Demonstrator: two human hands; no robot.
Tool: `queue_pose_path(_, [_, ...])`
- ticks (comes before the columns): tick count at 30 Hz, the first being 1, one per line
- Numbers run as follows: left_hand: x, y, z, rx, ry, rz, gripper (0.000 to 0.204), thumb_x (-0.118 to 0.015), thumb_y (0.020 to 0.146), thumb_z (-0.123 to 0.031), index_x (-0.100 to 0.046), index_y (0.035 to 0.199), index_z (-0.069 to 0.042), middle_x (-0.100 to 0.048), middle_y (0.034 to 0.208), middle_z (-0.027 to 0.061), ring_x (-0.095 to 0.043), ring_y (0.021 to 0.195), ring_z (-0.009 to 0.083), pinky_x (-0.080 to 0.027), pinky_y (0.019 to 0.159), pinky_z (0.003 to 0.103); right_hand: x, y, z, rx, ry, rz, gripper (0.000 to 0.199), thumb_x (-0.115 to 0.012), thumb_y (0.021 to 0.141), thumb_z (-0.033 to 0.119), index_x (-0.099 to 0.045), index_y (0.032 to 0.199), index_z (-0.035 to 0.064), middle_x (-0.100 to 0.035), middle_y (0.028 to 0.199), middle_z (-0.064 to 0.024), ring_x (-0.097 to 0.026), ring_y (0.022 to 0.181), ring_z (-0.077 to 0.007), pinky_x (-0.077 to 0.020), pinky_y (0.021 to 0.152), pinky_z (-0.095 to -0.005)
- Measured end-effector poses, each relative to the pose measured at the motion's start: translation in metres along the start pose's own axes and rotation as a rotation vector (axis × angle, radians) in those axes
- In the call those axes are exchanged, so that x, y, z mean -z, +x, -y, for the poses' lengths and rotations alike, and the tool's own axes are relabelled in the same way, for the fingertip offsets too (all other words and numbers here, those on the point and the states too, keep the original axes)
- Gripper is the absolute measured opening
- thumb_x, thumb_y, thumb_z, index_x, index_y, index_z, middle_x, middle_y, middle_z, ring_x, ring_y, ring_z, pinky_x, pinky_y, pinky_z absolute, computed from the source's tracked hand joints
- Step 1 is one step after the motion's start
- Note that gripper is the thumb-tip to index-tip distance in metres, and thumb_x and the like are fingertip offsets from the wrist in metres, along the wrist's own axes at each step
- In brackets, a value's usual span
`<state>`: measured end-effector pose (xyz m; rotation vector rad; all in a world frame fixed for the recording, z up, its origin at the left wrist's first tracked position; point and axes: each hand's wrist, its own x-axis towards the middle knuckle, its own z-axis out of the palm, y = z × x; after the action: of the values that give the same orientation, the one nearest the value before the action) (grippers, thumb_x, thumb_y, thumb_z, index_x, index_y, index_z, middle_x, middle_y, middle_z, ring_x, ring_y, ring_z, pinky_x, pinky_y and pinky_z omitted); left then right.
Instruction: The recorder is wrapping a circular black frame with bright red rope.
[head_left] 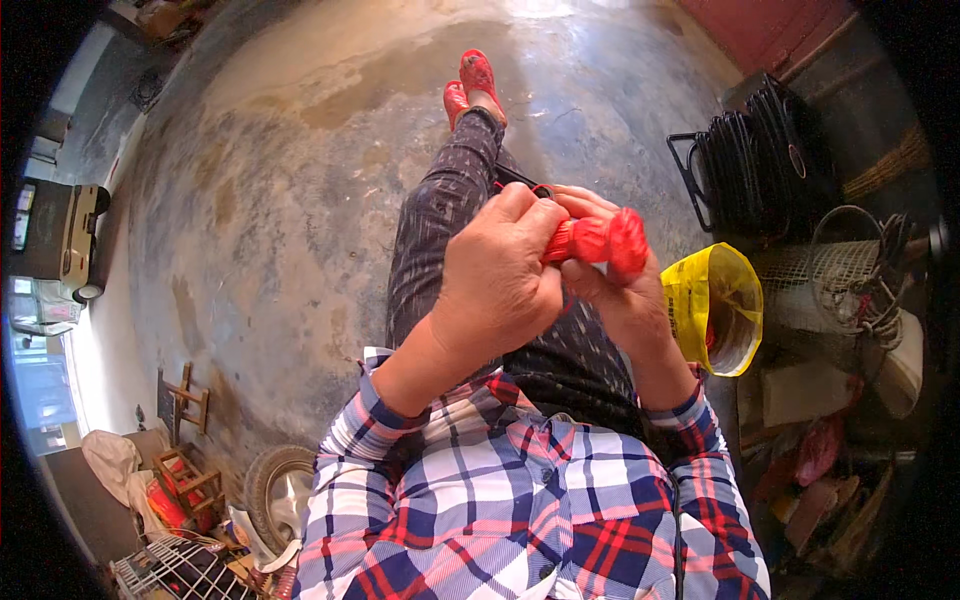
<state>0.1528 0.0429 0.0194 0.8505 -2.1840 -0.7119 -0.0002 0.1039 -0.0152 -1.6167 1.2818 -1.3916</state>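
Both L hand & R hand grip red bundle; yellow bag just R, tyre + stools lwr L.

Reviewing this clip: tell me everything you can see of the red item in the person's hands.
The red item is bright red and looks soft, like thin fabric or film. A pleated, gathered stretch runs rightward from the left hand to a bulging, rounded end, which is blurred. A small pale patch shows near its lower edge. It is held roughly sideways above the dark trousers, between the left hand and the right hand. Fingers hide its left end.
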Motion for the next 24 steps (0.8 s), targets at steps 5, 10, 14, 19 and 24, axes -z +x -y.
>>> queue_pose_path(5, [-0.002,-0.008,0.004,-0.011,-0.580,0.220,0.047,-0.063,0.078,-0.008,-0.051,0.123,0.000,-0.055,0.101,0.0082,-0.055,0.089,0.0187,-0.044,0.078,0.029,0.016,-0.016,0.017,-0.100,0.438,-0.199,0.047,-0.066,0.089,0.027,-0.053,0.129,0.0044,-0.049,0.135,-0.0142,-0.046,0.123,-0.0223,-0.0375,0.103,-0.0367])
queue_pose_path(10, [-0.009,-0.005,0.055,0.404,-0.567,-0.095,0.022,-0.059,0.090,-0.007,-0.059,0.112,-0.002,-0.062,0.099,0.0026,-0.056,0.089,0.0090,-0.046,0.082,0.024,0.080,-0.019,0.047,0.123,1.036,-0.360,0.047,-0.057,0.094,0.037,-0.040,0.124,0.0050,-0.058,0.101,-0.0094,-0.058,0.093,-0.0196,-0.0307,0.105,-0.0468])
queue_pose_path(14, [-0.031,-0.024,0.078,0.510,-0.574,0.143,0.016,-0.062,0.089,-0.006,-0.061,0.104,0.000,-0.063,0.093,0.0019,-0.057,0.088,0.0081,-0.047,0.080,0.024,0.117,-0.030,0.038,0.121,1.002,-0.093,0.043,-0.059,0.093,0.034,-0.041,0.119,0.0043,-0.050,0.077,-0.0026,-0.049,0.063,-0.0131,-0.0428,0.072,-0.0332])
queue_pose_path(19, [-0.045,-0.022,0.077,0.586,-0.545,0.160,0.014,-0.064,0.086,-0.003,-0.063,0.100,0.000,-0.064,0.088,0.0015,-0.057,0.083,0.0075,-0.048,0.074,0.024,0.075,-0.038,0.002,-0.161,0.808,-0.297,0.031,-0.058,0.090,0.020,-0.049,0.114,0.0046,-0.052,0.077,-0.0041,-0.050,0.061,-0.0142,-0.0456,0.066,-0.0320])
queue_pose_path(24, [-0.052,-0.016,0.088,0.494,-0.523,0.044,0.009,-0.066,0.085,-0.002,-0.064,0.093,0.000,-0.064,0.086,0.0017,-0.058,0.076,0.0081,-0.049,0.069,0.023,0.026,-0.031,-0.041,-0.556,0.554,-0.343,0.010,-0.062,0.080,0.007,-0.061,0.091,0.0052,-0.063,0.084,-0.0049,-0.059,0.076,-0.0133,-0.0468,0.068,-0.0263])
